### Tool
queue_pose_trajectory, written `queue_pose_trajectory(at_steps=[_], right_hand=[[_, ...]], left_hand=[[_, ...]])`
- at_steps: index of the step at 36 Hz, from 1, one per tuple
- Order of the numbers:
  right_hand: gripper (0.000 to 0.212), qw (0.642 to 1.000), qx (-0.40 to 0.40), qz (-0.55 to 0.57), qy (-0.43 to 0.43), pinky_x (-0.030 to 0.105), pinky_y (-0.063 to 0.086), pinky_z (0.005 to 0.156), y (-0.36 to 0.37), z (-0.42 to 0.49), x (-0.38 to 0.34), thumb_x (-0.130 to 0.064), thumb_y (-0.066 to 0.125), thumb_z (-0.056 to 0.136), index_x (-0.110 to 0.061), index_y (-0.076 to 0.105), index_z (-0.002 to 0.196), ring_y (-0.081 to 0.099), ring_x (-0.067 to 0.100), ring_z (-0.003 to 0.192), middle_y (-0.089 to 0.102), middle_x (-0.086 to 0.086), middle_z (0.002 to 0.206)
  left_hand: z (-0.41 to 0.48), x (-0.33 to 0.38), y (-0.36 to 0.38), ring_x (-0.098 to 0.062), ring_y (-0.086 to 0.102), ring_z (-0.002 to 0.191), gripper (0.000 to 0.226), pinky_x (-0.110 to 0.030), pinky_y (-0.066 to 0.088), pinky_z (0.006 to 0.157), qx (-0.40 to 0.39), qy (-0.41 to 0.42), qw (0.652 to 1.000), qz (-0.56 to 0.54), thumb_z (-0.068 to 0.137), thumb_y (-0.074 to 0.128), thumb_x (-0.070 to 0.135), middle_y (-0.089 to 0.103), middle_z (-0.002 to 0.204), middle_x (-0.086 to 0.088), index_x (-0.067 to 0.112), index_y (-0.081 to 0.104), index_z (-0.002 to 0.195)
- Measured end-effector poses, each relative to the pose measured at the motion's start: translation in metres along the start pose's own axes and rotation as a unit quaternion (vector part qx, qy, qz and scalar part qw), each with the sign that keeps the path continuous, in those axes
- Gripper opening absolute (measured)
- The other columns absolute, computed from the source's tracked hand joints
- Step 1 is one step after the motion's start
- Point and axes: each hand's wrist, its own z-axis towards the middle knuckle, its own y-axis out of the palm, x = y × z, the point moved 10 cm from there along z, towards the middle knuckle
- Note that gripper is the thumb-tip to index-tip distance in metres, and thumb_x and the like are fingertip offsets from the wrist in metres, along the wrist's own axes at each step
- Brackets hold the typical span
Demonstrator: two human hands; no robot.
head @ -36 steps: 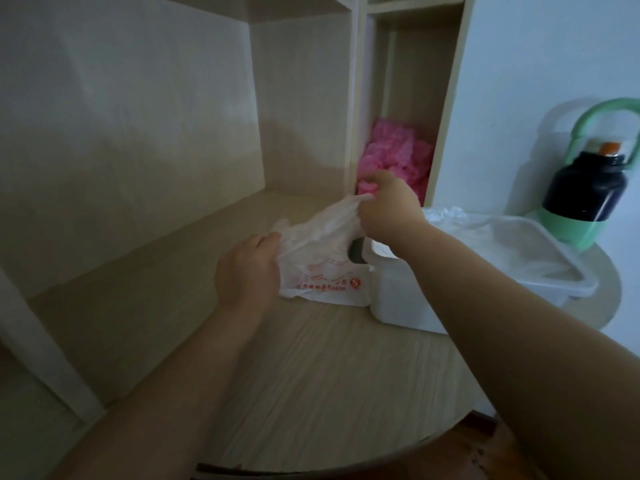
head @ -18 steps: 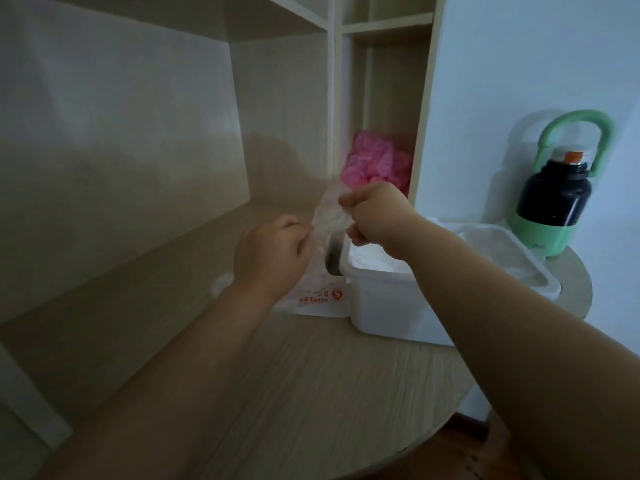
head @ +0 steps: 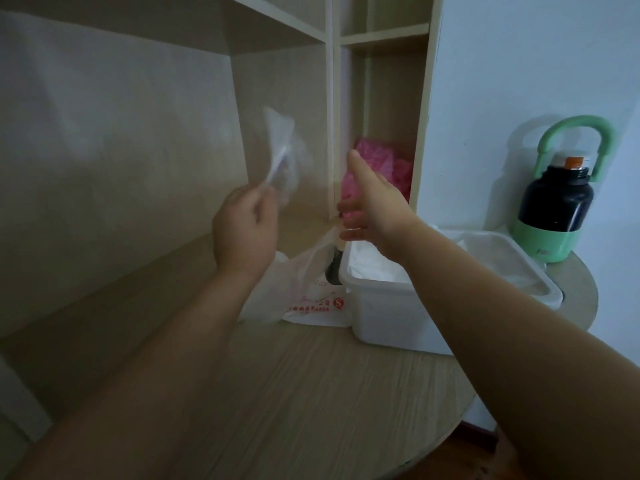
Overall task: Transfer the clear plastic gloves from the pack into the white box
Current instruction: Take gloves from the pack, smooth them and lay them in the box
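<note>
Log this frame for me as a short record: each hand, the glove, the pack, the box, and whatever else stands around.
left hand: pinches a clear glove, held up above the table
right hand: open, fingers spread, over the left end of the white box
clear glove: in the air, not yet in the box
pack: on the table against the box's left side, red print
white box: open, white plastic inside
other: pink crumpled material in a shelf compartment; dark bottle with green handle beyond the box
</note>
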Motion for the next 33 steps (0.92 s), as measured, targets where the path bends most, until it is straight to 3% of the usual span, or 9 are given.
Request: queue_pose_trajectory(at_steps=[5, 9, 13, 16, 18, 20, 25, 27, 33], right_hand=[[0.081, 0.994, -0.046, 0.093, 0.021, 0.039, 0.058, 0.07, -0.004, -0.005, -0.006, -0.079, 0.034, 0.079, -0.027, 0.034, 0.141, 0.056, 0.025, 0.065, 0.062, 0.021, 0.108], [0.091, 0.994, 0.043, 0.1, 0.02, 0.046, 0.057, 0.078, -0.048, -0.009, -0.011, -0.082, 0.045, 0.067, -0.02, 0.044, 0.133, 0.064, 0.044, 0.099, 0.063, 0.021, 0.115], [0.061, 0.994, 0.11, 0.026, 0.01, 0.034, 0.058, 0.059, -0.095, -0.018, -0.006, -0.022, 0.065, 0.085, -0.011, 0.036, 0.138, 0.062, 0.02, 0.069, 0.058, 0.012, 0.103], [0.057, 0.985, 0.162, -0.045, 0.035, 0.03, 0.057, 0.053, -0.13, -0.023, 0.009, 0.006, 0.05, 0.088, -0.009, 0.034, 0.141, 0.06, 0.023, 0.073, 0.055, 0.017, 0.112], [0.054, 0.976, 0.193, -0.077, 0.069, 0.027, 0.056, 0.049, -0.151, -0.027, 0.021, 0.003, 0.047, 0.09, -0.01, 0.035, 0.141, 0.063, 0.025, 0.076, 0.052, 0.016, 0.119], [0.047, 0.962, 0.213, -0.144, 0.095, 0.03, 0.058, 0.056, -0.17, -0.033, 0.028, 0.002, 0.045, 0.09, -0.005, 0.039, 0.136, 0.064, 0.025, 0.068, 0.054, 0.015, 0.102], [0.027, 0.871, 0.135, -0.446, 0.153, 0.032, 0.056, 0.06, -0.182, -0.044, 0.037, -0.006, 0.053, 0.088, 0.001, 0.05, 0.114, 0.063, 0.025, 0.062, 0.058, 0.013, 0.083], [0.039, 0.835, 0.109, -0.517, 0.153, 0.033, 0.05, 0.065, -0.181, -0.044, 0.038, -0.013, 0.064, 0.083, -0.003, 0.048, 0.117, 0.056, 0.025, 0.075, 0.053, 0.009, 0.09], [0.049, 0.774, 0.137, -0.615, -0.061, 0.036, 0.04, 0.088, -0.156, -0.037, -0.005, -0.017, 0.063, 0.082, -0.014, 0.043, 0.126, 0.048, 0.029, 0.108, 0.048, 0.011, 0.119]], left_hand=[[-0.012, 0.064, 0.032, -0.025, 0.061, 0.081, 0.031, -0.027, 0.045, 0.067, -0.097, 0.22, 0.97, 0.048, 0.095, 0.048, 0.022, 0.067, 0.097, -0.01, 0.005, 0.07, 0.109], [-0.023, 0.086, 0.075, -0.033, 0.065, 0.081, 0.023, -0.037, 0.053, 0.072, -0.184, 0.324, 0.922, 0.106, 0.085, 0.059, 0.012, 0.07, 0.098, -0.011, 0.009, 0.073, 0.102], [-0.044, 0.102, 0.123, -0.034, 0.066, 0.081, 0.033, -0.046, 0.055, 0.07, -0.288, 0.343, 0.888, 0.099, 0.088, 0.045, 0.023, 0.072, 0.099, -0.009, 0.012, 0.074, 0.1], [-0.064, 0.111, 0.153, -0.031, 0.064, 0.094, 0.036, -0.045, 0.054, 0.079, -0.369, 0.3, 0.877, 0.06, 0.093, 0.045, 0.029, 0.07, 0.109, -0.007, 0.011, 0.072, 0.109], [-0.076, 0.103, 0.173, -0.022, 0.059, 0.109, 0.034, -0.043, 0.048, 0.092, -0.443, 0.239, 0.862, 0.058, 0.095, 0.048, 0.033, 0.065, 0.121, -0.001, 0.016, 0.068, 0.117], [-0.085, 0.09, 0.188, -0.012, 0.054, 0.117, 0.035, -0.038, 0.041, 0.102, -0.514, 0.165, 0.84, 0.056, 0.093, 0.053, 0.043, 0.061, 0.128, 0.008, 0.026, 0.066, 0.121], [-0.084, 0.07, 0.194, -0.015, 0.057, 0.107, 0.05, -0.038, 0.041, 0.101, -0.571, 0.056, 0.815, 0.079, 0.092, 0.042, 0.059, 0.063, 0.118, 0.006, 0.021, 0.073, 0.102], [-0.081, 0.064, 0.194, -0.016, 0.056, 0.108, 0.052, -0.036, 0.039, 0.102, -0.573, 0.032, 0.814, 0.087, 0.093, 0.037, 0.059, 0.062, 0.119, 0.006, 0.023, 0.074, 0.1], [-0.065, 0.068, 0.188, -0.019, 0.062, 0.092, 0.027, -0.041, 0.049, 0.092, -0.525, 0.023, 0.849, 0.047, 0.09, 0.056, 0.043, 0.069, 0.099, 0.002, 0.022, 0.074, 0.086]])
